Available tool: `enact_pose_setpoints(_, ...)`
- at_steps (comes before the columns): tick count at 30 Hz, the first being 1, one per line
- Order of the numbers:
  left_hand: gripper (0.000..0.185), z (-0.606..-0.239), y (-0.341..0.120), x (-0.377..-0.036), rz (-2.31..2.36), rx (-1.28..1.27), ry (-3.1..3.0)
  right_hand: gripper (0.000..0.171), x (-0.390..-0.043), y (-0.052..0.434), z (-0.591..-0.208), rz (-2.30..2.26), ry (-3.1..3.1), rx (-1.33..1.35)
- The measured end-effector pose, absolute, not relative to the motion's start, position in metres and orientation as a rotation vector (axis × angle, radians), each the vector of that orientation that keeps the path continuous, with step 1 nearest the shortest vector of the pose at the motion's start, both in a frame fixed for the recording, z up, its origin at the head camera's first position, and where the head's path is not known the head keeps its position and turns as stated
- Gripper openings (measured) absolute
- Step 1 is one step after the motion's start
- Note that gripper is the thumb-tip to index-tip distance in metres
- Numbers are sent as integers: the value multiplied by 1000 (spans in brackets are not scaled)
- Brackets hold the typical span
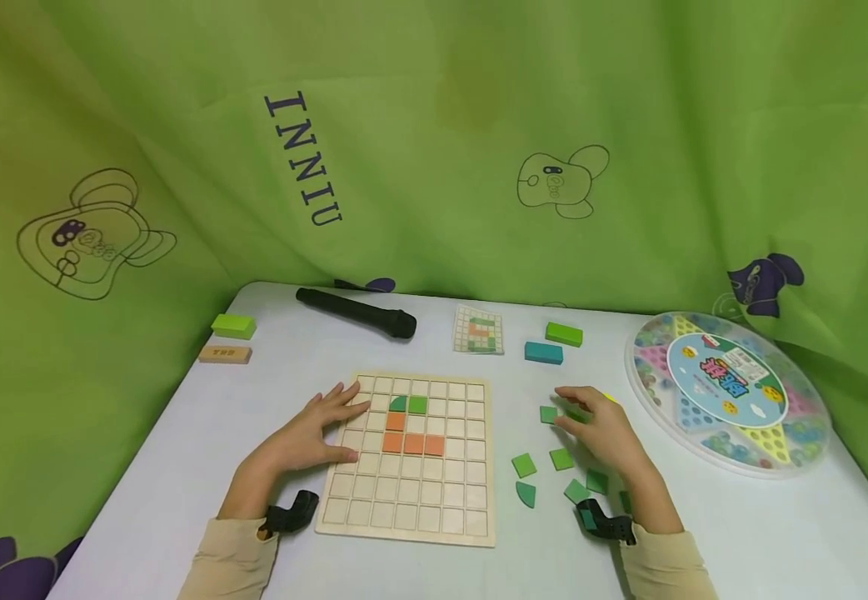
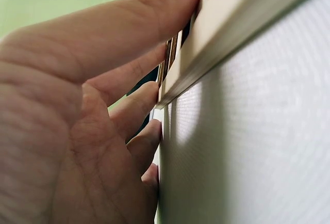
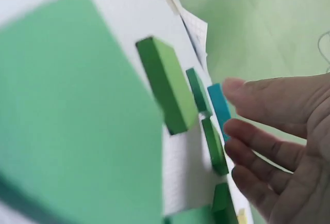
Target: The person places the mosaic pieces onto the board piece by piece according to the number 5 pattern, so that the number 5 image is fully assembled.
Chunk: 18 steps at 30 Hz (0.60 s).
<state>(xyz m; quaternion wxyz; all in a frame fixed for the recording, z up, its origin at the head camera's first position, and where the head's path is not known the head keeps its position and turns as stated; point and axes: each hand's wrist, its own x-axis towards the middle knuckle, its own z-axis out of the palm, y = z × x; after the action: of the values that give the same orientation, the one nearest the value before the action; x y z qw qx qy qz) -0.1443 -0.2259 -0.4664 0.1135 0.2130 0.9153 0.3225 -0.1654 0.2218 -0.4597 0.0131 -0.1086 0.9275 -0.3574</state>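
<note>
A: Head view first; where are the hands?

B: The left hand [image 1: 312, 433] lies flat, fingers straight, on the left edge of the board [image 1: 407, 455], likely pinning it so it cannot slide on the table [image 1: 179, 467]; the right hand [image 1: 605, 432] hovers over loose green tiles [image 1: 561, 458] right of the board, fingers relaxed, a tip touching one tile [image 1: 549, 414], grasping nothing that I can see.

A: And on the board?

B: Orange tiles [image 1: 413, 444] in an L, a green pair [image 1: 408, 405] above them; a pattern card [image 1: 479, 330] lies beyond, probably the model.

A: Left wrist view?

B: Straight fingers [image 2: 129, 33] press on the board's frame [image 2: 227, 33]; nothing held.

A: Right wrist view?

B: Blurred; open fingers [image 3: 268, 97] reach toward green tiles [image 3: 167, 84] lying on the table; whether they touch, I cannot tell.
</note>
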Motion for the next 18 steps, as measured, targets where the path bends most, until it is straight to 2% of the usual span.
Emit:
enact_pose_setpoints(5, 78, -465, -227, -143, 942, 619, 2685, 43, -167, 223, -464, -1096, 2893, -371)
enact_pose_setpoints(13, 79, -464, -226, -144, 944, 628, 2686, 28, -167, 220, -472, -1070, 2920, -402)
enact_pose_setpoints(18, 79, -466, -226, -144, 957, 625, 2682, 27, -166, 219, -471, -1071, 2940, -365)
